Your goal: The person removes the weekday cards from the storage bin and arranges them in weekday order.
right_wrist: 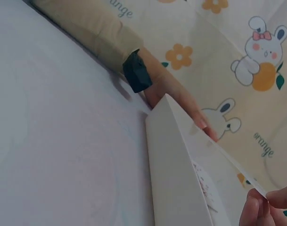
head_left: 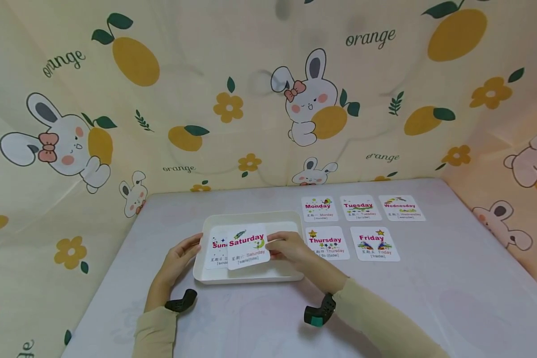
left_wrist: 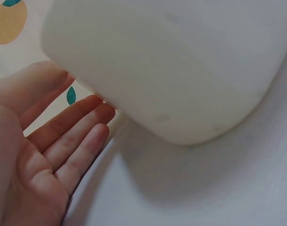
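In the head view my right hand (head_left: pixel 295 252) pinches the right edge of a white Saturday card (head_left: pixel 247 252) between thumb and fingers. The card is tilted over a white tray (head_left: pixel 250 279) and partly covers a Sunday card (head_left: pixel 216 254) lying inside. From the right wrist view, the held card (right_wrist: pixel 240 170) shows nearly edge-on, raised above the tray. At the tray's left side is my left hand (head_left: pixel 174 262). Its fingers (left_wrist: pixel 72 136) look fairly straight in the left wrist view, with the tips against the tray's edge.
Right of the tray, Monday (head_left: pixel 319 209), Tuesday (head_left: pixel 360 208) and Wednesday (head_left: pixel 402 208) cards form a back row. Thursday (head_left: pixel 327 242) and Friday (head_left: pixel 375 244) cards lie in front of them. A patterned cloth (head_left: pixel 250 99) hangs behind the pale table (head_left: pixel 385 298).
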Motion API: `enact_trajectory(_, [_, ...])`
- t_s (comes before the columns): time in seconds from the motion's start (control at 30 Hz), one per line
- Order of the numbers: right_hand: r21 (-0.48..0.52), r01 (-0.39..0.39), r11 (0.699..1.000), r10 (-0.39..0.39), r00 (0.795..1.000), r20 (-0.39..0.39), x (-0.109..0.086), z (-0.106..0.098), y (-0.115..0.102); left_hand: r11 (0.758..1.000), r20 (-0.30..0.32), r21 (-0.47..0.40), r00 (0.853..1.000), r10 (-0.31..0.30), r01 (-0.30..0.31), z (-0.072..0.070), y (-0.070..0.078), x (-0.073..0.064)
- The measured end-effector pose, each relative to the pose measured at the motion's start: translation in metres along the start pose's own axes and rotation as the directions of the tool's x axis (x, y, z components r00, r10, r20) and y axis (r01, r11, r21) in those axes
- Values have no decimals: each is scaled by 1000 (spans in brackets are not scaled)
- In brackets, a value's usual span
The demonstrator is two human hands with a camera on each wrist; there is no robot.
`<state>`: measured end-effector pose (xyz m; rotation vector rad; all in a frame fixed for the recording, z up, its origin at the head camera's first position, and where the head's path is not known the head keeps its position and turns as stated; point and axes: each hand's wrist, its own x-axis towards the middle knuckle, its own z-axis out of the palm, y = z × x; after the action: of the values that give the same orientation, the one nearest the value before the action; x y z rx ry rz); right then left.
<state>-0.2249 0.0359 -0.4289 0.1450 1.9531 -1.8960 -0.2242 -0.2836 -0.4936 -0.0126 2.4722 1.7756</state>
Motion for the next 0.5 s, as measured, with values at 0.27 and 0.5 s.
enact_trajectory(0.27, [-17,-1,1000,1,1000,5,-9,-14,1,1000,-5,-12,1000,-3,3,0,-1,0])
enact_trajectory(0.5, [-52,12,999,-12,1000,10,-21,-29,-3,1000,-11,-23,1000,14,-14,1,-1,1])
